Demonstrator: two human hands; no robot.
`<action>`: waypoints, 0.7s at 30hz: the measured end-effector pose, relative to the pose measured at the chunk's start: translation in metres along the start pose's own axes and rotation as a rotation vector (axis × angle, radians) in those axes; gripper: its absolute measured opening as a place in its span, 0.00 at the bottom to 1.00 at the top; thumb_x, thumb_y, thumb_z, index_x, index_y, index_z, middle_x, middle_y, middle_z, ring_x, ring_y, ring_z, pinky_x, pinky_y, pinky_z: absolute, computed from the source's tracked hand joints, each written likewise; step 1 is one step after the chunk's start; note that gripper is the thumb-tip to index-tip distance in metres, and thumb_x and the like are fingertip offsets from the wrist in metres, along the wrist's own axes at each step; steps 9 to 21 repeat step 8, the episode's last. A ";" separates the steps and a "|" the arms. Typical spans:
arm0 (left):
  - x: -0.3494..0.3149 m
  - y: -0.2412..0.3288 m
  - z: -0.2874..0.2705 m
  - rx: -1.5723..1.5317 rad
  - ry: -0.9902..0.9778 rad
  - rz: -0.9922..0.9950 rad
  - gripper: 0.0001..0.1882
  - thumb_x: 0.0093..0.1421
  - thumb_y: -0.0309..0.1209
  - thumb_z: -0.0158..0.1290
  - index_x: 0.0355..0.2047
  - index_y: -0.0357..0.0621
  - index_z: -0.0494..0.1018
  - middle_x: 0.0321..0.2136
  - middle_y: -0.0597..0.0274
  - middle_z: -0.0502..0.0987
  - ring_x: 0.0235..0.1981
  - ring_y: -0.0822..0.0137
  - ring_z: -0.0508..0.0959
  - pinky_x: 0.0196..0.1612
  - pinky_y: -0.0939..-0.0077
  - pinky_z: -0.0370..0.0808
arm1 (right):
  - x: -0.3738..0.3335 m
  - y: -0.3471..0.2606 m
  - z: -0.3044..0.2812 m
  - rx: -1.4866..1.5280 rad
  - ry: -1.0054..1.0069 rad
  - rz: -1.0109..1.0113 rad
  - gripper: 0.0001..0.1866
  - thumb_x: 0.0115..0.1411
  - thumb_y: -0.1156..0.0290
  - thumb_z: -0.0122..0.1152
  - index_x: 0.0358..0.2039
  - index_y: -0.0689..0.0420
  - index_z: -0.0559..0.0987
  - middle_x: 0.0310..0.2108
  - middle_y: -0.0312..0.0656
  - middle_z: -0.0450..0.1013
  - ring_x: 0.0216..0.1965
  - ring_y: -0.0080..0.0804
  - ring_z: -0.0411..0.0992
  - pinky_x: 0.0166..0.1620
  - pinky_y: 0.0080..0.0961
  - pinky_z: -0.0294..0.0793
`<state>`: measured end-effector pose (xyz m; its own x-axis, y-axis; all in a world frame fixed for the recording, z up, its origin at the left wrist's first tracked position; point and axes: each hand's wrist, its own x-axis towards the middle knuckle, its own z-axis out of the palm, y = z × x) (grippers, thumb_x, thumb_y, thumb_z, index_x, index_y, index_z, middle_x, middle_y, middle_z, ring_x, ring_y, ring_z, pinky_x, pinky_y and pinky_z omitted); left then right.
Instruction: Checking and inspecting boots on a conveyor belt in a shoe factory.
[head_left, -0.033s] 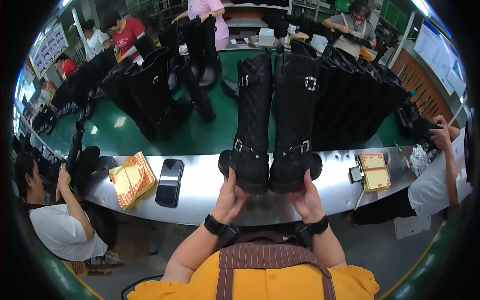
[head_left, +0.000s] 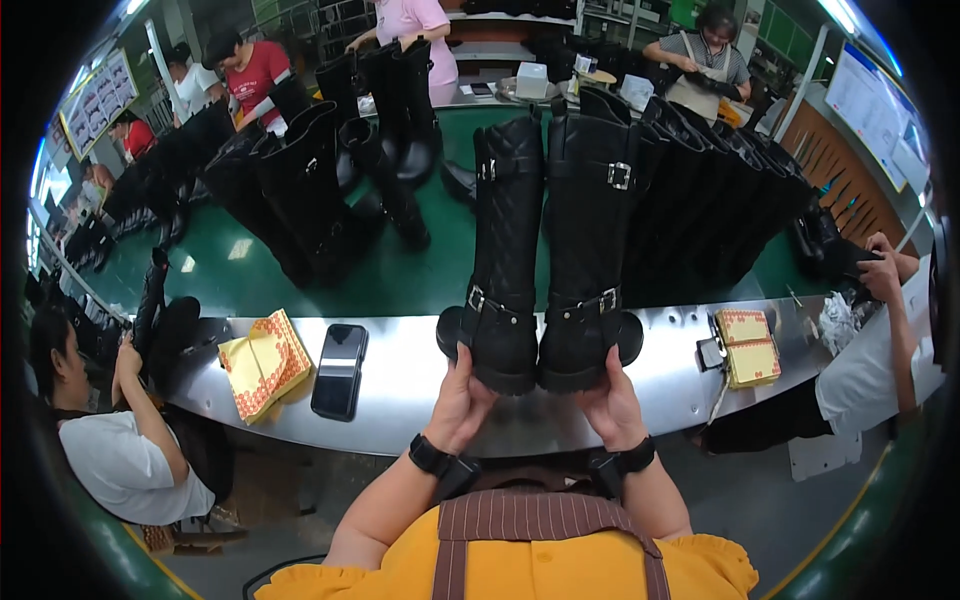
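Two tall black boots stand upright side by side in front of me, heels toward me. The left boot [head_left: 505, 250] shows a quilted shaft, and both it and the right boot [head_left: 585, 250] carry silver buckles at the ankle and near the top. My left hand [head_left: 463, 402] grips the left boot low at the heel, its thumb up along the side. In the same way my right hand [head_left: 613, 404] grips the right boot. The other fingers are partly hidden under the soles. Both hands are closed on the boots, above the metal table edge.
A black phone [head_left: 339, 372] and yellow patterned paper pads [head_left: 264, 366] lie to the left. Another yellow pad [head_left: 750, 348] lies right, near crumpled white wrapping [head_left: 838, 320]. Many black boots [head_left: 300, 190] crowd the green table [head_left: 225, 265]. Co-workers flank me on both sides.
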<state>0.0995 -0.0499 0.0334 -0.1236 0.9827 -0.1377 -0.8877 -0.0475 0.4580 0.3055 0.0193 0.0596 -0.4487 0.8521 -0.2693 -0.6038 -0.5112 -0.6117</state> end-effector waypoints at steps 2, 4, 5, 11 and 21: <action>0.001 -0.002 -0.008 -0.007 -0.024 0.019 0.32 0.66 0.49 0.45 0.65 0.54 0.50 0.64 0.61 0.60 0.63 0.59 0.63 0.64 0.54 0.61 | 0.003 0.002 -0.003 -0.003 -0.056 -0.011 0.31 0.64 0.50 0.54 0.62 0.55 0.64 0.60 0.43 0.66 0.60 0.40 0.64 0.63 0.41 0.62; 0.003 -0.004 -0.013 -0.013 -0.005 0.025 0.32 0.66 0.48 0.46 0.65 0.55 0.50 0.64 0.62 0.61 0.63 0.60 0.64 0.64 0.55 0.61 | 0.003 0.003 -0.007 -0.013 -0.033 0.002 0.31 0.64 0.50 0.54 0.62 0.55 0.63 0.60 0.43 0.66 0.60 0.40 0.64 0.63 0.42 0.61; 0.003 -0.006 -0.015 -0.022 -0.015 0.030 0.32 0.66 0.48 0.46 0.66 0.56 0.50 0.64 0.62 0.61 0.63 0.60 0.63 0.63 0.55 0.62 | 0.003 0.003 -0.009 -0.013 -0.064 -0.005 0.31 0.64 0.50 0.54 0.62 0.55 0.63 0.60 0.43 0.66 0.60 0.40 0.64 0.63 0.42 0.61; 0.004 -0.008 -0.021 -0.039 -0.024 0.026 0.32 0.66 0.47 0.47 0.66 0.58 0.49 0.64 0.62 0.59 0.64 0.60 0.62 0.63 0.56 0.62 | -0.004 0.009 -0.017 0.009 -0.064 -0.006 0.32 0.63 0.50 0.54 0.62 0.55 0.63 0.60 0.44 0.65 0.61 0.41 0.64 0.63 0.44 0.61; 0.004 -0.008 -0.021 -0.039 -0.024 0.026 0.32 0.66 0.47 0.47 0.66 0.58 0.49 0.64 0.62 0.59 0.64 0.60 0.62 0.63 0.56 0.62 | -0.004 0.009 -0.017 0.009 -0.064 -0.006 0.32 0.63 0.50 0.54 0.62 0.55 0.63 0.60 0.44 0.65 0.61 0.41 0.64 0.63 0.44 0.61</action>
